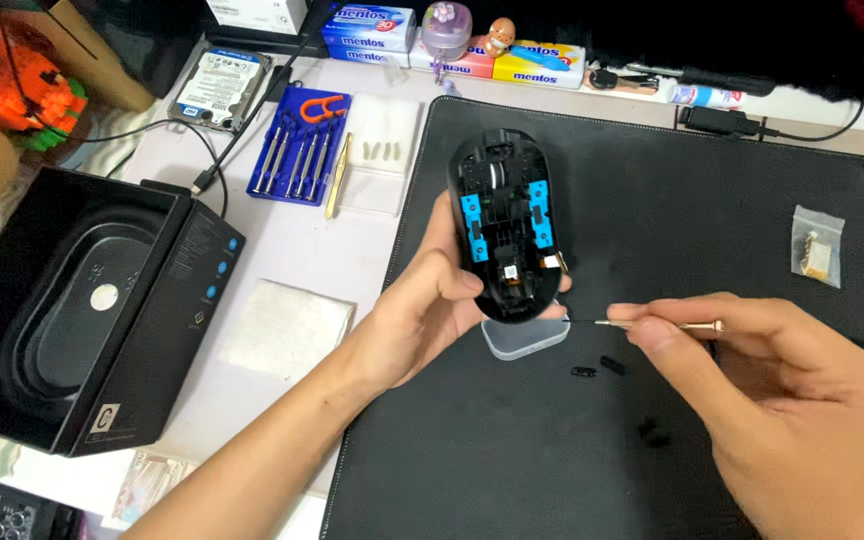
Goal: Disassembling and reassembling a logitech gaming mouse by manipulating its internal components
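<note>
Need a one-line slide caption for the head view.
Left hand holds an opened black computer mouse over a black desk mat; right hand points a slim brass-handled screwdriver at it.

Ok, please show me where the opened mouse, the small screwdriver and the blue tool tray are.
opened mouse [505,225]: head view, on its exposed inner frame.
small screwdriver [614,323]: head view, on the thin metal shaft.
blue tool tray [300,150]: head view, on the tray among the drivers.

Screwdriver set [301,146] left of mat [712,200]
</note>
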